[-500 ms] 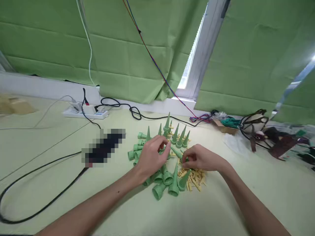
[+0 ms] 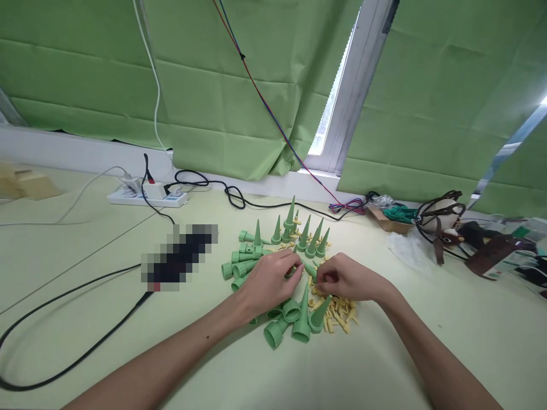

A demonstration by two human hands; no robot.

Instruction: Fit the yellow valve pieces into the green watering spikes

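My left hand (image 2: 273, 279) is low over a cluster of hollow green plastic cones, its fingers curled towards the thumb; anything in its grasp is hidden. My right hand (image 2: 348, 276) is bent closed at the edge of a pile of small yellow plastic pieces (image 2: 341, 312). Its fingertips meet the end of a slanted green cone (image 2: 310, 269), and I cannot make out what they hold. Nearer me lie a green cone with its open base showing (image 2: 274, 335) and a taller pointed one (image 2: 302, 322). Behind my hands, several green cones (image 2: 316, 239) stand upright among scattered yellow pieces.
A black cable (image 2: 77, 370) loops across the left of the table to a pixelated dark object (image 2: 182, 259). A white power strip (image 2: 149, 196) lies at the back. To the right are a cardboard box (image 2: 388, 221), a clear plastic bag (image 2: 412, 253) and a dark brown packet (image 2: 498, 256).
My left hand has come down and slightly nearer me, uncovering the upright cones behind it. The right hand has shifted only slightly, its fingers curled in more.
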